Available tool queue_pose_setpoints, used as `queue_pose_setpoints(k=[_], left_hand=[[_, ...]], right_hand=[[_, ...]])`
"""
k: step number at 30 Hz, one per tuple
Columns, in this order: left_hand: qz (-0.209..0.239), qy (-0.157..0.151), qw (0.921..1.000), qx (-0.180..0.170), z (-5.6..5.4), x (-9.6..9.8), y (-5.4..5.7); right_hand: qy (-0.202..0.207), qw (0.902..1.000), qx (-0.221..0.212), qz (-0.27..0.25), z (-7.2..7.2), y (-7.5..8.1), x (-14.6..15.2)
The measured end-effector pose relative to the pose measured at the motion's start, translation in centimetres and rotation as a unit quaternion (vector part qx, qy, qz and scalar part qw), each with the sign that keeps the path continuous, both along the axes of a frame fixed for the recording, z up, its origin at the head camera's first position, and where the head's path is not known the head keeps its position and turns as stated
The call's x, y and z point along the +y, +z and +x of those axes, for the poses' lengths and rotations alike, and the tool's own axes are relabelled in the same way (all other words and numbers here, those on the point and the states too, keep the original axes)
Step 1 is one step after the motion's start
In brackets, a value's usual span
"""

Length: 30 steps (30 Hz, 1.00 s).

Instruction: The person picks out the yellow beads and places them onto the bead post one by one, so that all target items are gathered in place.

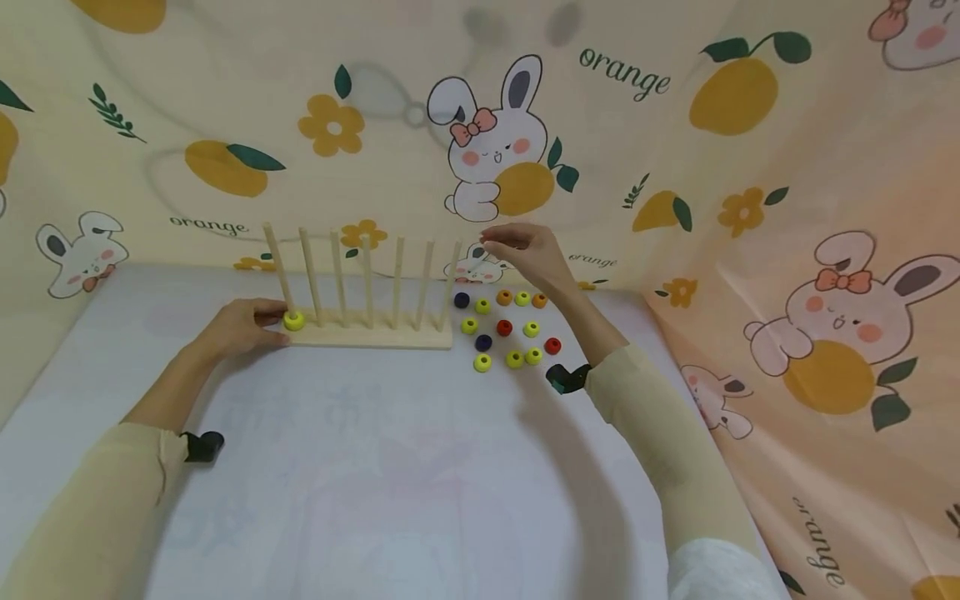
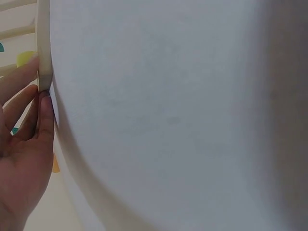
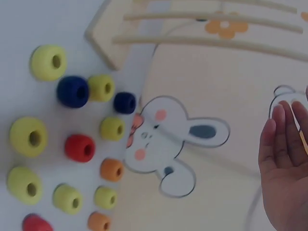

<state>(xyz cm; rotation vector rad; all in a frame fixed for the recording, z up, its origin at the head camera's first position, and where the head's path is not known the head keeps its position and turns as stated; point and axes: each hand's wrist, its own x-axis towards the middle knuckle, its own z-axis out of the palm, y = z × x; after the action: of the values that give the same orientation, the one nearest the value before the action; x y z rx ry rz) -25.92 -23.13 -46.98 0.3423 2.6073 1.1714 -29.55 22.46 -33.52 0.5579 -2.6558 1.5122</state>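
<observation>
A wooden peg rack (image 1: 375, 336), a flat base with a row of upright pegs, stands on the white table. A yellow bead (image 1: 295, 321) sits at the bottom of its leftmost peg. My left hand (image 1: 238, 327) grips the base's left end; the left wrist view shows fingers and thumb (image 2: 46, 113) at that end. Raised near the top of the rightmost peg, my right hand (image 1: 528, 254) pinches a small red bead (image 1: 484, 237), mostly hidden by the fingertips. In the right wrist view that hand shows at the right edge, its fingertips partly cut off.
Loose beads lie right of the rack: several yellow ones (image 1: 513, 359), two red (image 1: 504, 328), two dark blue (image 1: 483, 342) and two orange (image 1: 504, 297). A printed cloth (image 1: 405, 183) with rabbits and oranges hangs behind the table (image 1: 360, 467) and down its right side.
</observation>
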Motion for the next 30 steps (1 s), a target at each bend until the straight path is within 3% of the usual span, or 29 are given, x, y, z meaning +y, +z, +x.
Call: queue_pose_setpoints(k=[18,23,27,30], left_hand=[[0.001,-0.003,1.0,0.008,-0.1,-0.2,-0.6],[0.002,0.006,1.0,-0.005,0.0,-0.3,-0.6],[0.005,0.008,0.9999,-0.007,0.2,-0.2,-0.4],[0.006,0.007,1.0,-0.004,0.2,-0.3,-0.4]], right_hand=[[-0.078,0.9959,-0.045,0.009,2.1,-4.9,6.5],[-0.078,0.9956,-0.05,0.01,2.6,-5.7,7.6],[-0.068,0.9969,-0.038,0.001,3.8,-5.3,7.6],[-0.07,0.9969,-0.031,-0.015,3.8,-6.5,8.4]])
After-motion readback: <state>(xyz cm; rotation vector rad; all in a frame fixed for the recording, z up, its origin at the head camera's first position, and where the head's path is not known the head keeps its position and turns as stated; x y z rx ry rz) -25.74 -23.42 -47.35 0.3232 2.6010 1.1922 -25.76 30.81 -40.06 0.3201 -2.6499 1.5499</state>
